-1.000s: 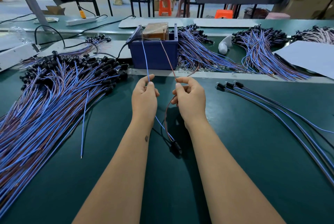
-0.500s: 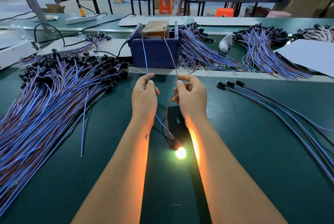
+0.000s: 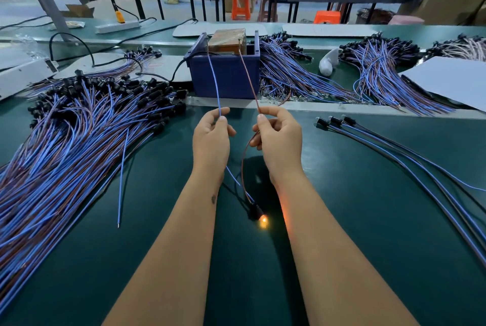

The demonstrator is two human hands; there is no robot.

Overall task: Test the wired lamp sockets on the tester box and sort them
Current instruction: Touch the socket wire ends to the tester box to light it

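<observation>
- Blue lead (image 3: pixel 215 81) is pinched by L hand (image 3: pixel 211 139) betw. thumb & forefinger; it is run up to the top of the tester box (image 3: pixel 226 68), presumably so its bare end is kept on one contact.
- Brown lead (image 3: pixel 248 78) is pinched the same way by R hand (image 3: pixel 278 139), other fingers curled loosely; it is run up to the box's other side, so the circuit is judged closed through both leads.
- Socket under test (image 3: pixel 256 211) is left lying on the green belt (image 3: pixel 368 220) betw. the forearms, near the R wrist, w/ its bulb (image 3: pixel 263 221) glowing orange – a pass is indicated.
- Both leads are held taut & apart, prob. so the ends are not shorted against each other.
- Large pile of wired sockets (image 3: pixel 79 136) is spread to the L, touching the belt – judged to be the untested stock, w/in easy reach.
- Small group of sockets (image 3: pixel 336 120) is laid out to the R, well apart from the pile – likely the sorted passes, though this can't be confirmed.
- More bundles (image 3: pixel 381 73) are seen behind the box, beyond the belt's rail.
- Next step is judged to be: leads lifted off, socket placed w/ the R group.
</observation>
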